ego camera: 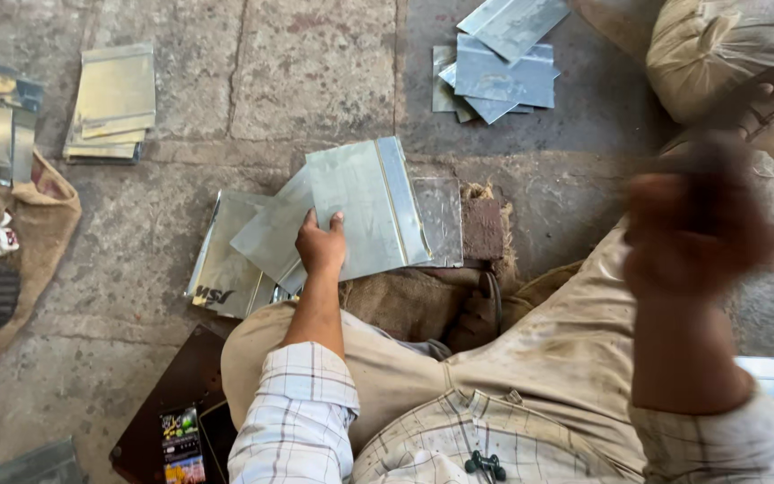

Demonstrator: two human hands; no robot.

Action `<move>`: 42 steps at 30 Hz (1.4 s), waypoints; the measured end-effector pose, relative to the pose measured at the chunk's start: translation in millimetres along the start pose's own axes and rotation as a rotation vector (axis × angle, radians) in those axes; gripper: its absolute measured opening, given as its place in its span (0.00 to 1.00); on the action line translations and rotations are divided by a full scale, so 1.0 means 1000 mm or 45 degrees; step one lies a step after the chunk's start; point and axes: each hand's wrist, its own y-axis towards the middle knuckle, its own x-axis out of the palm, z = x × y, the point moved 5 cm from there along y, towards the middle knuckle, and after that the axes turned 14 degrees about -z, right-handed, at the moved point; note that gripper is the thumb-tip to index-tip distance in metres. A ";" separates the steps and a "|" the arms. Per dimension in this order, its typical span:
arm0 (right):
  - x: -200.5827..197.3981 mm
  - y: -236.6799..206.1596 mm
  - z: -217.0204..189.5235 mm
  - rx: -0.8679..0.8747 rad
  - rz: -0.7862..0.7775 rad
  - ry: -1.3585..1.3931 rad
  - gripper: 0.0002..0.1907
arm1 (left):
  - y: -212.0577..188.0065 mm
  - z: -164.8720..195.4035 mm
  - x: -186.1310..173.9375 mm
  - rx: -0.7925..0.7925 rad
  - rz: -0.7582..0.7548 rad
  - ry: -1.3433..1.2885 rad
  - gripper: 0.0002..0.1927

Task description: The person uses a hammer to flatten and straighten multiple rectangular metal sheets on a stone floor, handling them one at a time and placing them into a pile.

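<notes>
A person sits on a stone floor [315, 81], seen from above, legs in tan trousers, sleeves of a pale checked shirt; the left hand [322, 244] lies flat on a grey metal sheet [365, 206], fingers spread on top and the thumb at the near edge, pressing or pinching the sheet rather than wrapping round it; the sheet sits directly under and just beyond that hand, resting on a burlap-covered block [423, 300] in front of the knees.

The right hand [693, 229] is raised well to the right of the sheet and blurred with motion; it looks closed, perhaps round a dark tool, but the blur hides what it holds, so this cannot be told for certain.

As a judgement of progress: a folded seam [402, 202] already runs along the sheet, so some shaping looks done on this piece; a tidy stack of sheets [114, 103] lies far to the left of the left hand, and a loose pile of flat sheets [499, 67] lies beyond and to the right of it; which pile is finished and which is waiting cannot be told.

The sheet is roughly rectangular, tilted slightly; its long axis and the seam run from near the person away toward the far floor, leaning a little left; more sheets [235, 260] lie fanned beneath it, just left of the hand; a worn block [483, 229] sits just right of the sheet.
</notes>
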 end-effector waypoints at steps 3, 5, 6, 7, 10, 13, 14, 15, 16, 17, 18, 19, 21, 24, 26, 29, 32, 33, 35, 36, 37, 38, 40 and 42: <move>0.007 -0.012 -0.028 -0.419 0.026 -0.128 0.08 | 0.001 -0.003 0.001 -0.053 -0.007 -0.016 0.21; 0.017 -0.041 -0.013 -0.429 0.172 -0.333 0.08 | 0.002 -0.006 0.001 -0.075 -0.003 -0.033 0.21; 0.026 -0.059 0.005 -0.306 0.186 -0.424 0.09 | 0.002 -0.006 0.001 -0.076 -0.002 -0.037 0.22; 0.036 -0.073 0.030 -0.062 0.068 -0.562 0.10 | 0.001 -0.006 0.001 -0.073 0.002 -0.041 0.23; 0.067 -0.123 0.105 0.573 -0.416 -0.892 0.12 | -0.001 -0.006 -0.001 -0.104 -0.002 -0.022 0.25; 0.057 -0.140 0.136 0.892 -0.391 -0.951 0.15 | -0.004 -0.004 -0.003 -0.156 -0.020 -0.050 0.25; 0.051 -0.134 0.134 0.865 -0.346 -0.926 0.16 | -0.004 -0.004 -0.004 -0.177 -0.033 -0.063 0.25; 0.041 -0.124 0.127 0.842 -0.301 -0.898 0.16 | -0.005 -0.004 -0.004 -0.184 -0.040 -0.062 0.25; 0.031 -0.109 0.116 0.812 -0.254 -0.870 0.17 | -0.005 -0.003 -0.005 -0.185 -0.042 -0.062 0.26; 0.021 -0.091 0.101 0.762 -0.266 -0.957 0.14 | -0.004 -0.003 -0.005 -0.184 -0.035 -0.067 0.27; 0.010 -0.073 0.084 0.717 -0.289 -1.043 0.11 | -0.004 -0.003 -0.005 -0.177 -0.028 -0.072 0.26; 0.009 -0.051 0.056 0.288 -0.331 -1.213 0.09 | -0.004 -0.005 -0.004 -0.186 -0.024 -0.078 0.26; -0.021 -0.027 0.035 0.369 -0.013 -0.237 0.18 | -0.004 -0.007 -0.004 -0.173 0.013 -0.079 0.27; -0.027 -0.024 -0.004 -0.231 -0.031 -0.218 0.18 | -0.004 -0.008 -0.007 -0.166 0.045 -0.082 0.28; -0.019 -0.052 0.002 -0.403 0.055 -0.368 0.16 | -0.003 -0.012 -0.005 -0.243 -0.049 -0.132 0.27; 0.014 -0.107 0.069 0.153 -0.161 -0.762 0.13 | -0.003 -0.010 -0.007 -0.262 -0.095 -0.142 0.26; 0.046 -0.160 0.136 0.656 -0.654 -0.959 0.09 | -0.004 -0.009 -0.009 -0.288 -0.103 -0.138 0.26; 0.047 -0.168 0.145 0.753 -0.642 -0.956 0.09 | -0.003 -0.008 -0.009 -0.274 -0.086 -0.127 0.28; 0.039 -0.163 0.146 0.931 -0.424 -0.906 0.12 | -0.003 -0.008 -0.009 -0.264 -0.051 -0.110 0.31; 0.031 -0.158 0.145 0.973 -0.394 -0.871 0.12 | -0.003 -0.009 -0.009 -0.273 -0.055 -0.112 0.32; 0.022 -0.145 0.135 1.019 -0.362 -0.835 0.11 | -0.004 -0.011 -0.007 -0.284 -0.062 -0.112 0.33; 0.015 -0.128 0.123 1.053 -0.325 -0.792 0.10 | -0.003 -0.011 -0.007 -0.286 -0.060 -0.108 0.34; 0.006 -0.081 0.077 0.592 -0.325 -1.002 0.08 | -0.004 -0.013 -0.004 -0.332 -0.106 -0.088 0.36; 0.000 -0.055 0.058 0.548 -0.003 0.877 0.17 | -0.005 -0.014 -0.002 -0.355 -0.132 -0.022 0.38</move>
